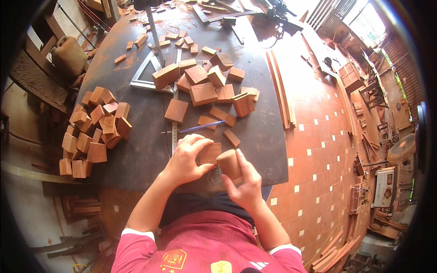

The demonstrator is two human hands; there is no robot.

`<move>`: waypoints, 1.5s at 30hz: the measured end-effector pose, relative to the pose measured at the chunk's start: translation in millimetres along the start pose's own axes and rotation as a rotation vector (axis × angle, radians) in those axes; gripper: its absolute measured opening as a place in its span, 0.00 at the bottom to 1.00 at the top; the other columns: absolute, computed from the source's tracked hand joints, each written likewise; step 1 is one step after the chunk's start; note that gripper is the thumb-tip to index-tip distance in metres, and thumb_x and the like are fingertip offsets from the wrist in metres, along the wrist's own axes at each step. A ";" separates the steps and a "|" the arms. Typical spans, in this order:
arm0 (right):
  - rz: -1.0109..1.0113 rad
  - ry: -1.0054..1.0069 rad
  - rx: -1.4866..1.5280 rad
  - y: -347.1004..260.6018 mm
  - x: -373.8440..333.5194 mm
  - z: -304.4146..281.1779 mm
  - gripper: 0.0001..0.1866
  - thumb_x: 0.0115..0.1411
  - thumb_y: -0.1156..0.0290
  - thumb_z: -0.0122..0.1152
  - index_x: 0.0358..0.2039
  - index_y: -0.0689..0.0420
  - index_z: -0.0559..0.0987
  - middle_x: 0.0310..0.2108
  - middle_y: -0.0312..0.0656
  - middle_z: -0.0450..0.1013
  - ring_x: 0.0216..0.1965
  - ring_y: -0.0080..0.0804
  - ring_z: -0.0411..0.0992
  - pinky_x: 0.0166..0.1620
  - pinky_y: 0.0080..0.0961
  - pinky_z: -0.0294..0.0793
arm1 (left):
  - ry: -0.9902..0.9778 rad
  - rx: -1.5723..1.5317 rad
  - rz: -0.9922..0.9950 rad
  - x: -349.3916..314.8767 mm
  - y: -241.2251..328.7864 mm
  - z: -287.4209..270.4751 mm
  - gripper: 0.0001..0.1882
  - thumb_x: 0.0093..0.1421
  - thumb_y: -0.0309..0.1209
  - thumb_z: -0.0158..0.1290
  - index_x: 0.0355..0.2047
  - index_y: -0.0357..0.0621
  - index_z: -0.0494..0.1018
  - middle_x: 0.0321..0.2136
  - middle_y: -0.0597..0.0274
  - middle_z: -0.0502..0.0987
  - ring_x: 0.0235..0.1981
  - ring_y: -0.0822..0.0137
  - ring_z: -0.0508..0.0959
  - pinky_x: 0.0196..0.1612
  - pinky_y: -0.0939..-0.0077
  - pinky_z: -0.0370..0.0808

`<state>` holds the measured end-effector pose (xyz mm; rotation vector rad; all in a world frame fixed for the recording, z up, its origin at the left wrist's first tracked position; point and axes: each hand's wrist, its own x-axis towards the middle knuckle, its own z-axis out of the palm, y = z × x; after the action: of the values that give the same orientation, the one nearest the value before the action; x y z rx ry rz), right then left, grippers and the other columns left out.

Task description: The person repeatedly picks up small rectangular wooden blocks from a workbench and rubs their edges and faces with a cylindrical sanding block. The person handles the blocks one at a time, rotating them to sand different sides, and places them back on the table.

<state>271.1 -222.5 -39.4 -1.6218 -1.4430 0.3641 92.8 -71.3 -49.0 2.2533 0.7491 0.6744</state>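
A blue pen is laid across a metal ruler on the counter. On the near side of the pen, a flat wooden block is grasped by the fingers of the left hand; near and rightward of the pen, a rounded wooden piece is clasped by those of the right hand. Wooden blocks are heaped beyond the pen, a second pile is gathered left of it; farther left a jug is seen, contents hidden
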 end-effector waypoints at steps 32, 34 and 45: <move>0.237 0.042 0.010 -3.7 28.0 32.0 0.43 0.67 0.71 0.67 0.75 0.73 0.55 0.51 0.69 0.78 0.48 0.59 0.83 0.50 0.43 0.82 | -0.025 -0.018 0.065 6.0 -10.7 -1.0 0.38 0.42 0.35 0.76 0.56 0.43 0.77 0.50 0.56 0.79 0.53 0.53 0.79 0.59 0.59 0.66; 0.205 0.028 -0.014 -5.0 25.9 31.9 0.44 0.66 0.71 0.68 0.75 0.74 0.55 0.52 0.70 0.76 0.49 0.62 0.82 0.51 0.44 0.82 | -0.011 -0.014 0.055 4.6 -11.3 -0.6 0.38 0.42 0.35 0.76 0.56 0.43 0.77 0.50 0.56 0.79 0.53 0.53 0.79 0.59 0.59 0.66; 0.074 0.019 -0.139 -14.5 34.4 29.4 0.45 0.64 0.73 0.70 0.74 0.74 0.56 0.44 0.67 0.76 0.40 0.64 0.79 0.45 0.45 0.81 | 0.011 0.030 0.093 3.9 -11.5 1.5 0.38 0.41 0.34 0.74 0.56 0.41 0.77 0.49 0.55 0.79 0.52 0.53 0.79 0.59 0.59 0.67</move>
<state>250.1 -180.4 -32.8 -1.7887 -1.4238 0.2952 92.8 -62.2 -57.2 2.3251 0.6675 0.7243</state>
